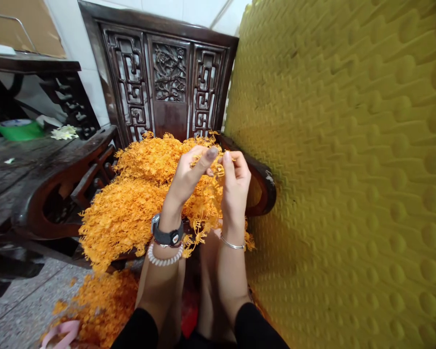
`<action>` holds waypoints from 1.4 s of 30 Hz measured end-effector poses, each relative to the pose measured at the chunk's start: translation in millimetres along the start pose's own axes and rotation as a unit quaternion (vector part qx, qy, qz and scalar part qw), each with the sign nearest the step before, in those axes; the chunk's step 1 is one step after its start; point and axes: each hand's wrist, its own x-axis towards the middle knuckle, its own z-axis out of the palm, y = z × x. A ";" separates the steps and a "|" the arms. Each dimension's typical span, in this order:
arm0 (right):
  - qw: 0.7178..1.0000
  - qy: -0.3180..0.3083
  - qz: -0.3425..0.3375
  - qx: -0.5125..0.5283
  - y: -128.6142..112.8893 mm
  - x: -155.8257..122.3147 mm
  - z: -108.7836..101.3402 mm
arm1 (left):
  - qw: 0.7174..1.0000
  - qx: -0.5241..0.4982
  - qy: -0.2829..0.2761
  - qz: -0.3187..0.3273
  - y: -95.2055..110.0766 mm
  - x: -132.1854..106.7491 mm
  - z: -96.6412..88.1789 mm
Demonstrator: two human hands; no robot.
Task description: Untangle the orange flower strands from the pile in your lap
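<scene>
A large heap of small, spindly orange plastic pieces (134, 203) covers the seat of a dark carved wooden chair (170, 118). Above its right side, my left hand (191, 172) curls its fingers around some of these pieces, thumb raised; a watch and a coiled band circle that wrist. Close beside it, my right hand (235, 177) pinches an orange plastic piece (219, 168) between thumb and forefinger. The fingertips of both hands are partly hidden, so exactly how the pieces join is unclear. A few linked pieces (196, 235) dangle below, between my forearms.
A bumpy yellow foam mat (341, 160) stands like a wall on the right. More orange pieces (105, 303) lie on the floor at lower left, near a pink strap (61, 334). On the left, a dark wooden table (7, 165) bears a green roll of tape (20, 130).
</scene>
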 end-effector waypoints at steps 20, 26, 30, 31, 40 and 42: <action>0.949 0.087 0.157 0.258 17.2 12.0 -3.9 | 0.981 -0.168 -0.005 -0.093 -39.6 12.1 25.9; 0.931 0.041 0.158 0.327 22.4 19.7 -14.6 | 0.984 -0.122 0.118 -0.056 -47.1 15.4 19.9; 0.938 0.044 0.165 0.303 26.2 21.1 -14.8 | 0.980 -0.158 0.123 -0.007 -45.0 18.5 2.2; 0.939 0.051 0.171 0.293 26.2 20.1 -12.4 | 0.981 -0.171 0.095 -0.010 -43.8 19.2 -0.3; 0.961 0.014 0.145 0.235 17.7 8.6 3.4 | 0.992 -0.128 0.001 0.007 -43.4 19.7 2.3; 0.965 0.009 0.140 0.222 19.4 9.1 2.9 | 0.994 -0.110 -0.004 0.000 -44.5 17.8 -0.7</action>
